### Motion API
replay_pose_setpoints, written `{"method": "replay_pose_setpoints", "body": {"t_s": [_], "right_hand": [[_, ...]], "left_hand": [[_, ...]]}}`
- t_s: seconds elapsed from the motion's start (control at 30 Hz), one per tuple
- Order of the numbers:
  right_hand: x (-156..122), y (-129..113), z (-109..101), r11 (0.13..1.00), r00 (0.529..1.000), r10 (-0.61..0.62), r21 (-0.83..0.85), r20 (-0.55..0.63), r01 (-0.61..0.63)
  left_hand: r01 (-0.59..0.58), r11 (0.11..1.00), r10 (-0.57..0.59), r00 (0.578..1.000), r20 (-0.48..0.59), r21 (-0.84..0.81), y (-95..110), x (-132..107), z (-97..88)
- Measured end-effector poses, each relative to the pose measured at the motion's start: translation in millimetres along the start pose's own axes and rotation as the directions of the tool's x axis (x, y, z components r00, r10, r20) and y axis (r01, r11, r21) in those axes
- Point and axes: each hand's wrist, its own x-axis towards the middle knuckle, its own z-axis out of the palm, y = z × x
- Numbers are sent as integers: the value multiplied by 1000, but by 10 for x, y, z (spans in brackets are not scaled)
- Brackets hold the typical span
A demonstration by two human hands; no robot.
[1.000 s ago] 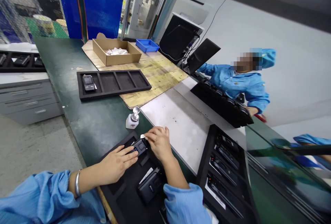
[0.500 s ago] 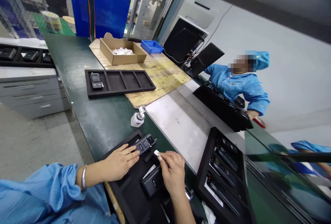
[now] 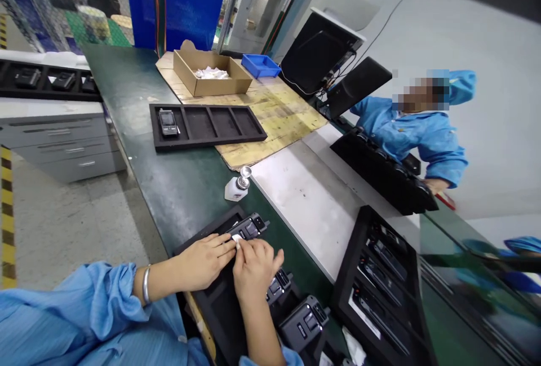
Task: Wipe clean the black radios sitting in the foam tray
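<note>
My left hand (image 3: 203,260) lies with its fingers flat on a small black handheld device (image 3: 248,227) that rests in a black foam tray (image 3: 211,298) at the near edge of the green bench. My right hand (image 3: 253,264) is closed in a pinch on a small white wipe (image 3: 237,239) and presses it on the device's near end. Two more black devices (image 3: 302,321) sit in the same tray to the right of my right wrist.
A white dispenser bottle (image 3: 236,185) stands just beyond the tray. Farther off lie a long black tray (image 3: 207,124) with one device, a cardboard box (image 3: 211,73) and a blue bin (image 3: 262,65). Another tray of devices (image 3: 380,276) sits right. A co-worker in blue (image 3: 418,129) handles a tray.
My right hand moved left with the white wipe from beside the device onto its near end. The camera shifted, bringing more devices in the tray into view. My left hand stayed on the device.
</note>
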Motion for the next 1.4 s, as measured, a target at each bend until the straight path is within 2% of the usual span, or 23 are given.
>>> {"method": "replay_pose_setpoints", "body": {"t_s": [0.17,0.3,0.43,0.6,0.77,0.9,1.0,1.13,1.3,1.4], "right_hand": [[34,1,27,1000,1000,2,-9,1,-2],[-11,4,56,998,999,44,53,-5,-44],[36,-53,89,998,998,66,13,-26,-65],[2,-103,81,994,996,94,50,-4,-94],[22,-124,77,997,996,74,14,-43,-74],[40,-116,79,996,997,80,38,-21,-79],[40,-85,78,997,996,79,23,-28,-79],[18,-73,61,995,996,78,62,35,-80],[50,-88,29,989,991,137,57,0,-137],[41,-94,25,989,990,125,70,62,-130]], "left_hand": [[1,998,-3,999,-45,-56,4,14,-32],[2,995,-3,1000,-15,-100,19,22,-82],[28,997,-25,999,32,-75,18,20,-87],[-15,996,17,1000,19,-89,10,15,-71],[4,999,-3,1000,23,-46,13,20,-76],[-17,999,19,999,43,-41,17,26,-77],[13,999,-12,999,44,-33,14,15,-59],[2,999,-1,1000,31,-35,4,-2,-40],[-5,1000,5,1000,16,-12,-4,-7,-51],[-11,1000,11,1000,-2,-19,4,-1,-70]]}}
